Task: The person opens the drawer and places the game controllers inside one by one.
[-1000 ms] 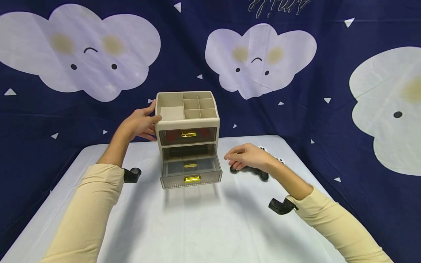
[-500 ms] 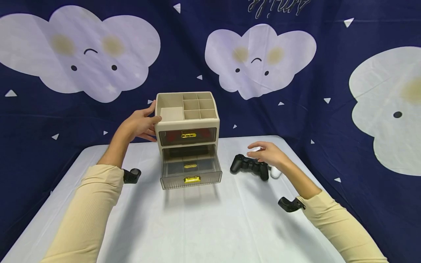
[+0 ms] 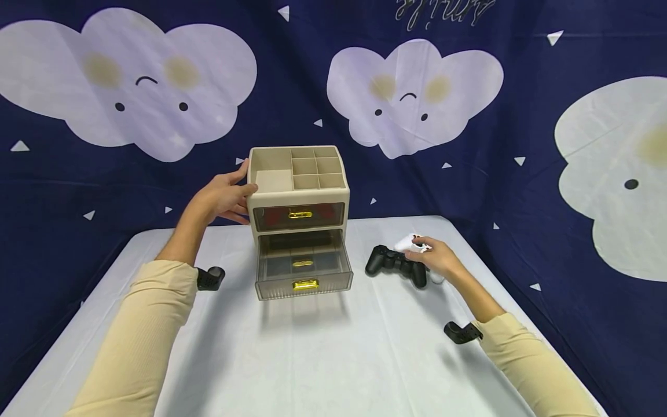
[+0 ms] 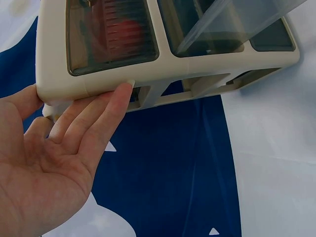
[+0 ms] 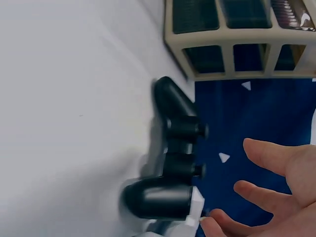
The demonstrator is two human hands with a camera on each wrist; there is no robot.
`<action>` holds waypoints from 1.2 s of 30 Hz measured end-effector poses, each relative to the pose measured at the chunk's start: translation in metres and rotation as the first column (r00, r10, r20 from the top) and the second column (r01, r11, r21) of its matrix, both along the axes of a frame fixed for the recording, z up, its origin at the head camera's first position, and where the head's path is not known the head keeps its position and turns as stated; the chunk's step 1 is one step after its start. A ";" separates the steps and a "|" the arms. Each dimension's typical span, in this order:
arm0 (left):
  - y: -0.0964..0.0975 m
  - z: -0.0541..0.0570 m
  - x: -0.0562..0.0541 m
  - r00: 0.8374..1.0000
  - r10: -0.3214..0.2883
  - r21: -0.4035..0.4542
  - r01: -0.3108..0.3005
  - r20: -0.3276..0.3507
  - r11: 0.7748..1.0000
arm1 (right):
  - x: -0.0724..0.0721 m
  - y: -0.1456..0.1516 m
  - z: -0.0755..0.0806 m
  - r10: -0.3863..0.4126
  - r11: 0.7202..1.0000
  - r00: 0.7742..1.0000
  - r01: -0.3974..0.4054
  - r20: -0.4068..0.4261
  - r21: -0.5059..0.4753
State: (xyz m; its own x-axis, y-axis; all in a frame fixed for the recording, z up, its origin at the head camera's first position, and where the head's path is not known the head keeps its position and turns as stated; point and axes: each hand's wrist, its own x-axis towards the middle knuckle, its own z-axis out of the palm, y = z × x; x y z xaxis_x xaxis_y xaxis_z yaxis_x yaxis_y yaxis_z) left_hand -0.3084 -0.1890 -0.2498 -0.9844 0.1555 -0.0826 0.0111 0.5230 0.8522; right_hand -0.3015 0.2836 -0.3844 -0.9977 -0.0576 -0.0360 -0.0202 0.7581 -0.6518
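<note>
A cream drawer organizer with a divided top stands on the table. Its upper smoked drawer is in place, something red showing inside; a clear drawer below it is pulled out. My left hand holds the organizer's upper left side, thumb over the top rim and fingers along the side, as the left wrist view shows. To the right, my right hand reaches over a white game controller, fingertips right at it and thumb apart. The black game controller lies in front of it.
A white cloth covers the table. Behind it hangs a dark blue curtain with cloud prints. Small black cameras sit on both wrists, the left one and the right one.
My right hand has moved right, away from beside the pulled-out drawer, then lowered over the white controller. Both controllers show more fully now. My left hand and the organizer stay put.
</note>
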 end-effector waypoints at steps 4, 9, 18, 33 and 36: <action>0.000 -0.001 0.000 1.000 0.003 0.001 -0.003 0.003 1.000 | 0.001 0.002 -0.010 -0.010 1.000 1.000 0.010 0.020 0.016; 0.000 -0.001 -0.001 1.000 0.007 0.009 -0.007 0.009 1.000 | 0.001 0.001 -0.019 -0.021 0.999 0.999 0.020 0.029 0.029; 0.000 -0.001 0.000 1.000 0.006 0.013 -0.006 0.014 1.000 | -0.001 -0.002 -0.036 -0.068 0.994 0.998 0.069 -0.012 0.085; 0.000 0.000 0.000 1.000 0.001 0.007 -0.001 0.004 1.000 | 0.001 -0.011 -0.045 -0.074 0.990 0.994 0.083 -0.080 0.116; 0.001 0.000 0.000 1.000 0.006 0.008 -0.007 0.004 1.000 | 0.001 -0.013 -0.046 -0.077 0.991 0.994 0.085 -0.083 0.105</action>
